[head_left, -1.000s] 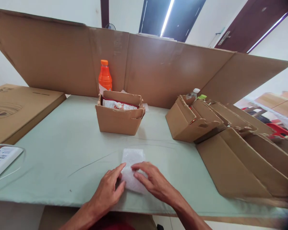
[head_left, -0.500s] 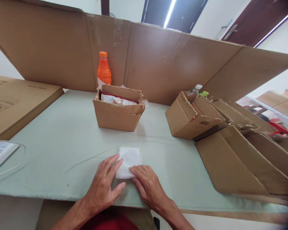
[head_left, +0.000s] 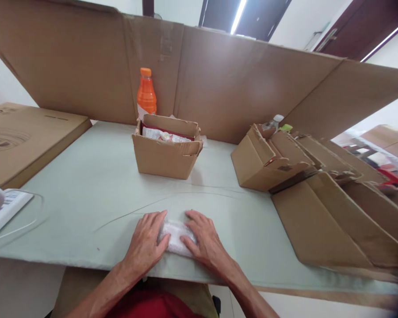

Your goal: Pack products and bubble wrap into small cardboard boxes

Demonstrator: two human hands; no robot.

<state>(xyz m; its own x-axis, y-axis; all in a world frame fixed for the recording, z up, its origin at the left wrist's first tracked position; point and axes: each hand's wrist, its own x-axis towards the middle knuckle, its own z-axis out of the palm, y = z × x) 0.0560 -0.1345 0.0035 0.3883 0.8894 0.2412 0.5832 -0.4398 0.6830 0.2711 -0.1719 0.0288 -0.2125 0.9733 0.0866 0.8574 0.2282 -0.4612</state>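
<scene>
A small, flat, whitish packet of what looks like bubble wrap (head_left: 176, 238) lies on the table near its front edge. My left hand (head_left: 149, 236) grips its left end, thumb on the near side and fingers over the far corner. At the right end my right hand (head_left: 204, 236) holds it the same way, with the thumb pressed on its top. What is inside the wrap cannot be made out.
An open cardboard box (head_left: 167, 154) with packets stands beyond the hands, an orange drink bottle (head_left: 146, 95) behind it. Several cut boxes (head_left: 318, 216) line the right side. A flat carton (head_left: 29, 137) and a white corded device (head_left: 8, 210) lie left. A cardboard screen (head_left: 235, 84) closes the back.
The packet now looks shorter front to back. My right hand has moved up and round its right end, and my left hand has closed onto the left end.
</scene>
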